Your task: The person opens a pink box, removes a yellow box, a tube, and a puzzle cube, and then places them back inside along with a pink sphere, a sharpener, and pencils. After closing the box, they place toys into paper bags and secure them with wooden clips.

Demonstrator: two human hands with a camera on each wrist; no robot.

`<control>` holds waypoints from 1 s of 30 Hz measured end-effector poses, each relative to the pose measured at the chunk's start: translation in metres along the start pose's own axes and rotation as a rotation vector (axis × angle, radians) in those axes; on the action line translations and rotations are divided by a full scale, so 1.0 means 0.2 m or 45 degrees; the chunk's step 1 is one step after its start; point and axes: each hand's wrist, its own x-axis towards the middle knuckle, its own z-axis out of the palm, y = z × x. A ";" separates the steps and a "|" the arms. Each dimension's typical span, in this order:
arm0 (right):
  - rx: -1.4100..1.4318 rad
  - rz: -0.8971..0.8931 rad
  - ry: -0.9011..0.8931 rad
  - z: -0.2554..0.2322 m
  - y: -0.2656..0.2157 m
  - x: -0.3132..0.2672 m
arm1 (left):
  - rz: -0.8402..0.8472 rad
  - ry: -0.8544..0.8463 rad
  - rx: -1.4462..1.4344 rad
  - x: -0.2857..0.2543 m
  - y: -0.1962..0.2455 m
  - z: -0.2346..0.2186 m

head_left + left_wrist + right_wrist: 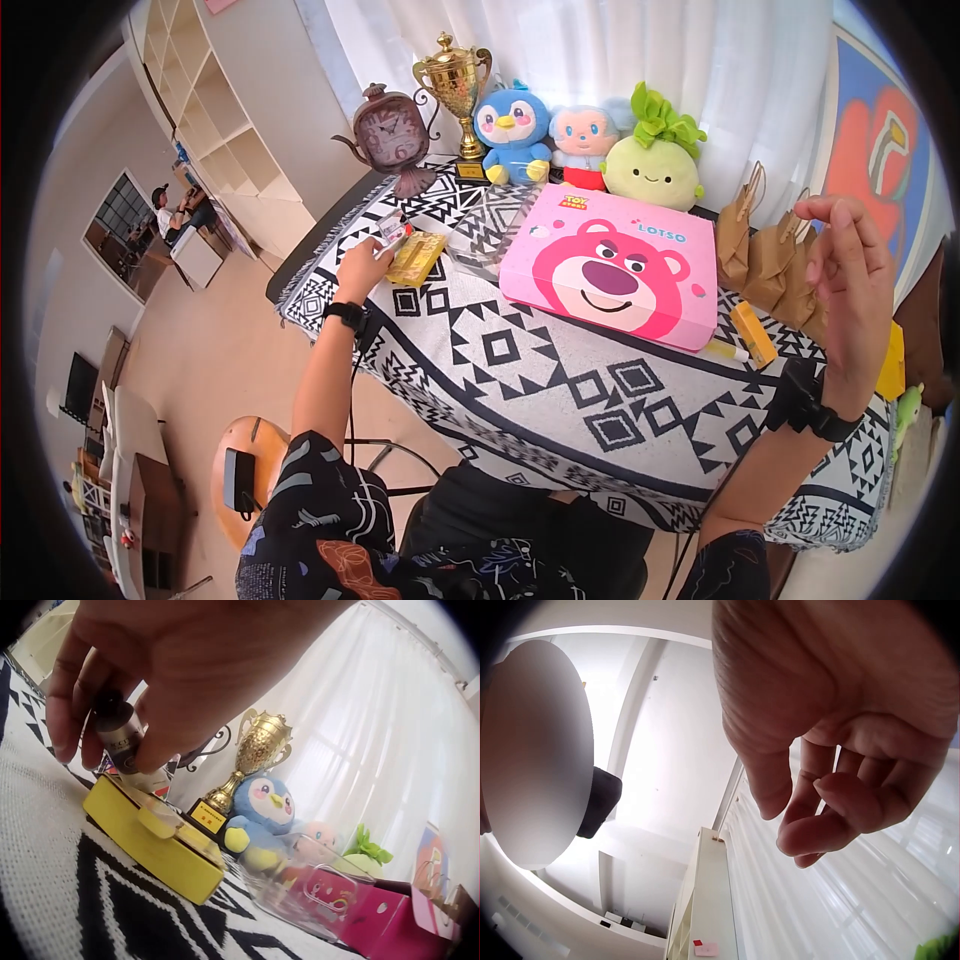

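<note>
In the left wrist view my left hand (187,675) pinches a small bottle (120,739) with a dark cap and a grey label, held upright just behind a yellow box (154,844). The head view shows my left hand (362,272) at the left of the table beside that yellow box (417,260). My right hand (855,290) is raised over the table's right side, palm up with fingers loosely bent, and holds nothing; the right wrist view shows the same hand (840,727) in the air.
A pink bear box (610,265) lies mid-table, a clear plastic case (307,892) left of it. Behind stand a clock (390,130), a gold trophy (455,95) and plush toys (515,135). Paper bags (770,260) and an orange box (753,335) are at the right.
</note>
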 end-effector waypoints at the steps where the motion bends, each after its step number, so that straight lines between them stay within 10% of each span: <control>1: 0.003 0.000 -0.001 0.00 0.00 0.00 | 0.000 0.021 0.016 0.02 0.00 0.02; 30: -0.073 -0.021 -0.010 -0.08 0.01 0.01 | -0.102 -0.149 -0.589 0.21 -0.15 0.07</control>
